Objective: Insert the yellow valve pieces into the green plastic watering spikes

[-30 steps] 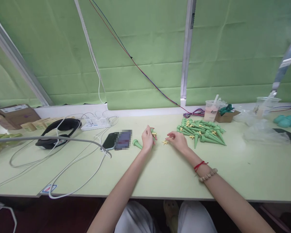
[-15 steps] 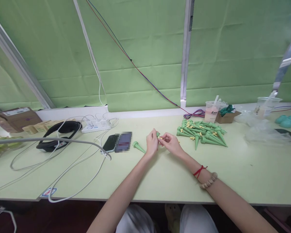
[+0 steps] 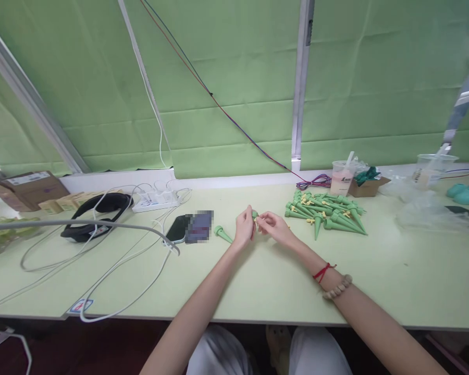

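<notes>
My left hand (image 3: 244,227) is closed around a green plant watering spike (image 3: 255,214), of which only the top end shows between the fingers. At its side, the fingertips of my right hand (image 3: 272,226) pinch a small yellow valve (image 3: 257,223), mostly covered by the fingers. Both hands meet just above the table. One loose green spike (image 3: 222,233) lies left of my left hand. To the right is a pile of green watering spikes (image 3: 338,221), several with yellow valves fitted.
Two phones (image 3: 177,230) and a black headset (image 3: 72,233) lie on the left, among white cables and a power strip (image 3: 156,201). Behind the pile stand a drink cup (image 3: 341,185) and a small cardboard box (image 3: 366,188). Clear plastic bags (image 3: 430,211) lie farther right.
My right fingertips have shifted slightly against the spike, and less of the yellow valve shows. My left hand keeps its hold. The view has tilted a little.
</notes>
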{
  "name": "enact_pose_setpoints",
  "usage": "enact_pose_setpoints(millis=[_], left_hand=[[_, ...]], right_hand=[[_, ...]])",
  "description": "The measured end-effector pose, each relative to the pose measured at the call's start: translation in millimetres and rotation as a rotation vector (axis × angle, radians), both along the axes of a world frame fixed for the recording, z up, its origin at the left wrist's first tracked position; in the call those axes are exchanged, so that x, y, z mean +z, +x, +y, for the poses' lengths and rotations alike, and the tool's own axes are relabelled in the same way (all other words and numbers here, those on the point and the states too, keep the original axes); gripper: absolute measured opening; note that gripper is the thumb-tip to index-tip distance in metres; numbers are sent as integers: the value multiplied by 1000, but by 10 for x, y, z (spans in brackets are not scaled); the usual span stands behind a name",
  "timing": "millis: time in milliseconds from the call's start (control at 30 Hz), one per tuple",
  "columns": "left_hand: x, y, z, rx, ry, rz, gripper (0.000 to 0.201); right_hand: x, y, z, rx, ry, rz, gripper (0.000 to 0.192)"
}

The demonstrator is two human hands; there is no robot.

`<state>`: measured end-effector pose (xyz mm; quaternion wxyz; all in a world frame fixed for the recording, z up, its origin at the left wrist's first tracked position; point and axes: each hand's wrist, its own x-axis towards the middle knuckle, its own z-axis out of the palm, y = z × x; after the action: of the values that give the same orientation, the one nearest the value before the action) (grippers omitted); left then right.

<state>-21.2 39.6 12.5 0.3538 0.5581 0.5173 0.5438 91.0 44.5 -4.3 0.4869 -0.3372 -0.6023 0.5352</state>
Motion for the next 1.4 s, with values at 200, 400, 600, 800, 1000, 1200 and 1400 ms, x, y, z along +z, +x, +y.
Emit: enact_pose_setpoints(millis=[200, 400, 600, 800, 1000, 1200, 1400], left_hand=[[57, -47, -3, -48, 12, 24, 41], [158, -90, -59, -212, -66, 104, 35], [210, -149, -54, -278, -68, 179, 29], [31, -102, 23, -150, -47, 225, 31], [-56, -61, 30, -19, -27, 199, 35], [58, -87, 30, -58, -37, 117, 39], [149, -137, 26, -127, -29, 77, 44]], right_hand=[[87, 45, -29, 280, -456, 109, 31], [137, 138, -79, 522, -593, 194, 23], [127, 89, -87, 370, -494, 142, 7], [37, 98, -4, 93, -315, 3, 12], [-6, 8, -25, -46, -113, -21, 20], [31, -48, -98, 104, -233, -39, 25], [113, 32, -121, 398, -502, 168, 39]])
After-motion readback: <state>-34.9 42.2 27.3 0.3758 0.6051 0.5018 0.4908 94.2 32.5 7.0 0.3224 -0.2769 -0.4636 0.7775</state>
